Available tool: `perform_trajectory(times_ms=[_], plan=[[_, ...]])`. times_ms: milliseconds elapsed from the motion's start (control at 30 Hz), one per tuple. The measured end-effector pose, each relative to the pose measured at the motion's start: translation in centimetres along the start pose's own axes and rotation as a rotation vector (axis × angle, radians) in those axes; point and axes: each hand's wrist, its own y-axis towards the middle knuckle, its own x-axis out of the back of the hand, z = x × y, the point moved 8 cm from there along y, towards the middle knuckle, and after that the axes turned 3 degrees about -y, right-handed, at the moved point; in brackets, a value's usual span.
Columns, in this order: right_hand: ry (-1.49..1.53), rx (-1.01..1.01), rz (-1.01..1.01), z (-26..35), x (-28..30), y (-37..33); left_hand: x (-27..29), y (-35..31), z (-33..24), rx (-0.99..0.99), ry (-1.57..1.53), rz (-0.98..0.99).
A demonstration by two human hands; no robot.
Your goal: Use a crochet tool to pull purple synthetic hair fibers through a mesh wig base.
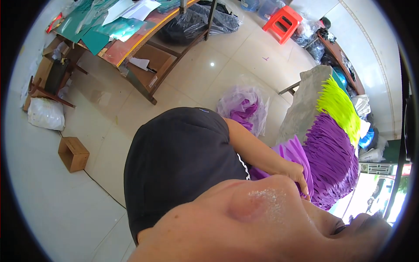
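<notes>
My bare left arm reaches out from a black short sleeve toward the right. At its end my left hand (pixel 300 178) is bent down onto a light purple pleated sheet (pixel 293 153), its fingers closed at the edge of it; the fingertips are partly hidden. Right beside this hand lies a thick layer of dark purple fringed strips (pixel 329 159). A lime green fringed piece (pixel 338 107) adjoins it farther back. Both rest on a grey-topped table (pixel 299 102). My right hand is out of view, and my own body covers the lower middle.
Clear plastic with purple material inside (pixel 244 109) lies on the tiled floor. A worktable (pixel 126 50) with green sheets and papers stands far left. A red stool (pixel 283 24), black bags (pixel 196 24), a cardboard box (pixel 74 154) and a white sack (pixel 46 114) stand around.
</notes>
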Motion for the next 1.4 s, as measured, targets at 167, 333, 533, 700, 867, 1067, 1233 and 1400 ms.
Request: perform_trajectory(times_ms=[167,333,533,700,867,1067,1233,1400], plan=[[-0.16,-0.013,-0.112,-0.2,2.6,-0.9,-0.6,-0.1,-0.4,-0.161,0.085,0.044],[-0.013,-0.079,-0.033,-1.1,0.4,-1.3,0.7,-0.3,-0.9,-0.245,0.186,0.111],[-0.03,-0.125,-0.018,-0.3,1.8,-1.7,1.2,0.2,0.9,-0.198,0.325,0.001],[0.06,-0.216,-0.039,-1.4,2.2,-2.3,1.2,0.4,0.9,-0.242,0.286,0.004],[0.014,-0.188,-0.004,-1.2,2.3,-2.4,0.8,0.0,1.5,-0.216,0.295,0.027],[0.03,-0.227,-0.014,-1.3,2.2,-2.7,0.9,-0.4,1.1,-0.302,0.347,0.044],[-0.543,0.177,-0.02,1.4,2.3,-1.5,1.4,-0.2,1.8,-0.161,0.343,0.033],[-0.171,-0.326,0.042,-2.8,4.2,-0.8,2.0,0.5,2.7,-0.063,0.307,0.024]])
